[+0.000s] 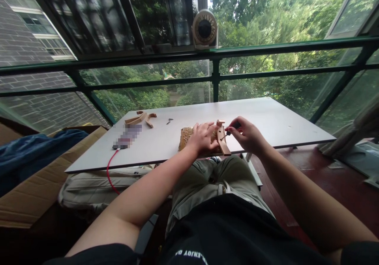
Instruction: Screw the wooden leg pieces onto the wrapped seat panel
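Observation:
My left hand [203,138] is closed over a brown, gold-flecked block [186,136] near the table's front edge, its fingers reaching to a curved wooden piece [223,142]. That piece lies along the block's right end and has dark holes in it. In my right hand [245,133] is a screwdriver [229,132] with a dark handle. Its thin shaft slants down to the left, and the tip meets the wooden piece at a lower hole or screw. Most of the block is hidden under my left hand.
On the white table [154,146], more curved wooden pieces [139,119] lie at the left, with several small screws [169,121] to their right. A blurred device [127,137] trails a red cable [109,170] over the edge. A round fan [205,28] stands by the railing [177,54].

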Motion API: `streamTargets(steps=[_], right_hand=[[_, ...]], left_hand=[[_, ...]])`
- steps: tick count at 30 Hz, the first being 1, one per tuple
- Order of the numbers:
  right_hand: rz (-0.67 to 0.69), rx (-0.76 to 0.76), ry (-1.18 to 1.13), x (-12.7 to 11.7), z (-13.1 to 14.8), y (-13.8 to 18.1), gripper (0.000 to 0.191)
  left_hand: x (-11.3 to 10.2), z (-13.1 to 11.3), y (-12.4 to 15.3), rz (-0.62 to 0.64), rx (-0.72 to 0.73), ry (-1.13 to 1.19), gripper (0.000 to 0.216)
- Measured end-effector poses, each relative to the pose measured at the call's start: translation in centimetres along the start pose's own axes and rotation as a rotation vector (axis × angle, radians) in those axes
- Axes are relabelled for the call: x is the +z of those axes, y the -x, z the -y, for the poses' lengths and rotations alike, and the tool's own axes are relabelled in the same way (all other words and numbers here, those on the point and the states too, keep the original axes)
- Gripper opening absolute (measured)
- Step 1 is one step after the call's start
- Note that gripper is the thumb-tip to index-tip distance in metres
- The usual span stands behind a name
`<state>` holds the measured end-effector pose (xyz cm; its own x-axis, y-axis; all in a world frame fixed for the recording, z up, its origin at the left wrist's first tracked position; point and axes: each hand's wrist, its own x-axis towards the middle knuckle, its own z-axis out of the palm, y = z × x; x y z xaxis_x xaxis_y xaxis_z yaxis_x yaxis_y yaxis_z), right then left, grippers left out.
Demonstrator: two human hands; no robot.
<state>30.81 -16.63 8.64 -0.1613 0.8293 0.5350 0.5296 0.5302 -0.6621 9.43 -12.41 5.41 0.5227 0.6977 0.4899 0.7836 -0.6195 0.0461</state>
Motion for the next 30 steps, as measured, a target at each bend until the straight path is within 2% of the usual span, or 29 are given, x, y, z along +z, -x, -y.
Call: streamTargets(steps=[6, 10, 13, 18, 24, 30], right_hand=[[0.13, -0.026, 0.048, -1.3, 1.1, 1.2, 0.015], [0.115, -0.015, 0.18, -2.0, 1.3, 2.3, 0.014], [0.056, -0.043, 0.228, -2.7, 1.5, 2.6, 0.015], [-0.039, -0.113, 0.24, -3.2, 1.3, 1.5, 0.017], [0.026, -0.136, 0.283, -2.5, 0.9, -0.1, 0.016], [0.075, -0.153, 0.335, -2.8, 1.5, -0.5, 0.014]], left_hand=[[-0.3, -0.7, 0.5, -0.069, -0.011, -0.027, 0.057], [-0.5, -1.0, 0.9, -0.091, 0.003, -0.03, 0.058], [-0.6, -1.2, 1.0, -0.1, 0.013, -0.033, 0.058], [-0.7, -1.5, 1.0, -0.106, 0.017, -0.03, 0.055], [-0.6, -1.5, 0.9, -0.117, 0.024, -0.025, 0.052], [-0.5, -1.4, 0.9, -0.115, 0.012, -0.029, 0.051]])
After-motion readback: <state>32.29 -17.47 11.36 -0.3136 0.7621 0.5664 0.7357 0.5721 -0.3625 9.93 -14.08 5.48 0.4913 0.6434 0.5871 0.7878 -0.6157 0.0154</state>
